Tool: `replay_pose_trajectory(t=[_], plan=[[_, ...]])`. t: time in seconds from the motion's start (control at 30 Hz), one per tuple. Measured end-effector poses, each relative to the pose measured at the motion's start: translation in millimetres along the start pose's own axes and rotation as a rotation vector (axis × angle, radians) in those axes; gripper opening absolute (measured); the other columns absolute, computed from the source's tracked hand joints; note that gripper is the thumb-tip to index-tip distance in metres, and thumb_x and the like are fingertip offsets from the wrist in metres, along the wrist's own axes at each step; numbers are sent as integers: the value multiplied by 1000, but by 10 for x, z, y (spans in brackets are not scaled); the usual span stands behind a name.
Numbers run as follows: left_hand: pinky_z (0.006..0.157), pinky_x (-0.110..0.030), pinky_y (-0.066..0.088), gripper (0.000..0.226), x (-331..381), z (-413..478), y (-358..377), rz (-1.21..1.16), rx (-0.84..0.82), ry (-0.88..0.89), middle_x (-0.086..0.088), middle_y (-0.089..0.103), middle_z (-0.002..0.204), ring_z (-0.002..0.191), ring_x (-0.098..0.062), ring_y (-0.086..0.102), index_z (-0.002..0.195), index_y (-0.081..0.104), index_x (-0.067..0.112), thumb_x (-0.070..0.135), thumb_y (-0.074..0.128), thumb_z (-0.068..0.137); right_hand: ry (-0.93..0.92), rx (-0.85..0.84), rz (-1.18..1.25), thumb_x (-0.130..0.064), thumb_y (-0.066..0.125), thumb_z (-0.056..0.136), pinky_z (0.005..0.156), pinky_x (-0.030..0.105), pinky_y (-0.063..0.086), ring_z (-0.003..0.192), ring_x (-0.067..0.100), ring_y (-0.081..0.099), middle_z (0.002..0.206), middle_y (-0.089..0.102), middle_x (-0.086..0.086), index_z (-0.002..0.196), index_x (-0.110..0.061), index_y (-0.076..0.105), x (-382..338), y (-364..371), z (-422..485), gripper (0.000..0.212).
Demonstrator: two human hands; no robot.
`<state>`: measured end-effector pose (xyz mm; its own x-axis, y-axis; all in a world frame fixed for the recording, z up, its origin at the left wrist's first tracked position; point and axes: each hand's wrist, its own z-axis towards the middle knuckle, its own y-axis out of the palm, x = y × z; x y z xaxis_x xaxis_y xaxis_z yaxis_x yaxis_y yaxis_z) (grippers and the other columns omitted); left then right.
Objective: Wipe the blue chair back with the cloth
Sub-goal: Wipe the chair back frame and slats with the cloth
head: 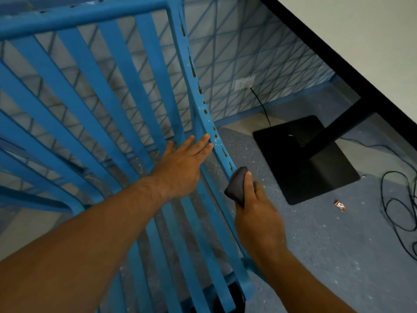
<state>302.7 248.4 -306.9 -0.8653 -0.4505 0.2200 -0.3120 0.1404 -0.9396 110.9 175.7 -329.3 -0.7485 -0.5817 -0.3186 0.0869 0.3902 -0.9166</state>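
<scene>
The blue slatted chair back (pixel 94 91) fills the left and centre of the head view, tilted toward me. Its right upright (pixel 203 109) carries a row of brown drips and spots. My left hand (pixel 182 163) lies flat with straight fingers on the slats, fingertips touching that upright. My right hand (pixel 257 211) grips a bunched dark grey cloth (pixel 237 184) and holds it against the upright's outer edge, just below the lowest brown drip.
A black table base plate (pixel 316 172) and its post stand on the grey speckled floor to the right, under a white tabletop (pixel 361 30). Black cables (pixel 401 199) loop at far right. A small wrapper (pixel 339 205) lies on the floor. A wall socket (pixel 243 83) sits behind.
</scene>
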Motion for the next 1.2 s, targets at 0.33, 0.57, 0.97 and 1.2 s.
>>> replay_pose_trajectory(t=[0.33,0.57,0.97,1.2], plan=[[116,-51,-3,72,65,2,-115,-79,-92,-30,15,-20,156,145,-15,-14,150,-3,28,8,38,94,55,-83,153,-44,34,100,87,45,47,111,29,55,139,44,9,154,-25,5,-255,-106,379,64],[116,-54,-2,75,90,-13,-146,-91,-120,-29,14,-23,155,145,-16,-16,150,-6,28,6,38,94,-48,-170,-62,-50,35,99,110,48,34,142,33,22,161,-9,12,149,-26,-24,-91,-128,-21,81],[116,-56,1,74,-8,19,-96,-80,-103,17,14,-21,155,144,-15,-18,150,-5,27,14,42,95,89,-89,90,-67,40,89,79,44,56,96,21,59,124,50,3,135,-29,22,-110,-97,266,63],[116,-56,5,72,-71,31,-81,-48,-99,56,15,-22,155,145,-16,-17,150,-5,27,17,41,96,124,-110,18,-73,48,81,76,44,54,87,24,61,103,58,0,114,-27,37,-243,-158,446,58]])
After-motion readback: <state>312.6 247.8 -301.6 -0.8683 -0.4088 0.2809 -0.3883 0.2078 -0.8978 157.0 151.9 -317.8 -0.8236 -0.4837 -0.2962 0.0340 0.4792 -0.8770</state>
